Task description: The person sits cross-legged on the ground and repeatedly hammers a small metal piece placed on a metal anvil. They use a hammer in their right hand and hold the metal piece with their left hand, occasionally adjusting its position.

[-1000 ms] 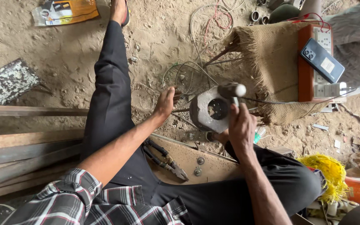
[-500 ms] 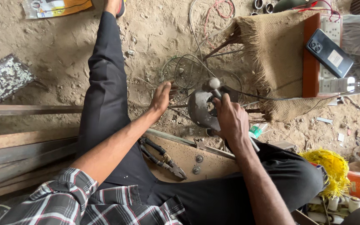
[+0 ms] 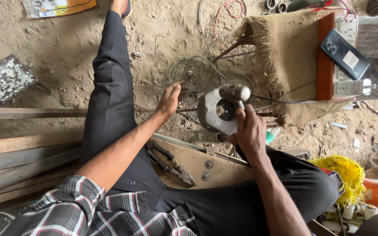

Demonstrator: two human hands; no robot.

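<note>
Sandy floor: metal housing (image 3: 217,114) (round-holed) between left hand (image 3: 169,99) and right hand (image 3: 249,131).

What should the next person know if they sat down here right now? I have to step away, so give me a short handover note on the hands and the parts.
Right hand: gripping a hammer handle, the hammer head raised just above the grey metal housing.
Left hand: open, fingers spread, by the rod sticking out of the housing's left side; contact unclear.
The housing stands on the sandy floor between the legs, coiled wire behind it. Pliers lie unused on the board in front.
Done: housing positioned. Left: hammering looks under way; how far along cannot be told.
</note>
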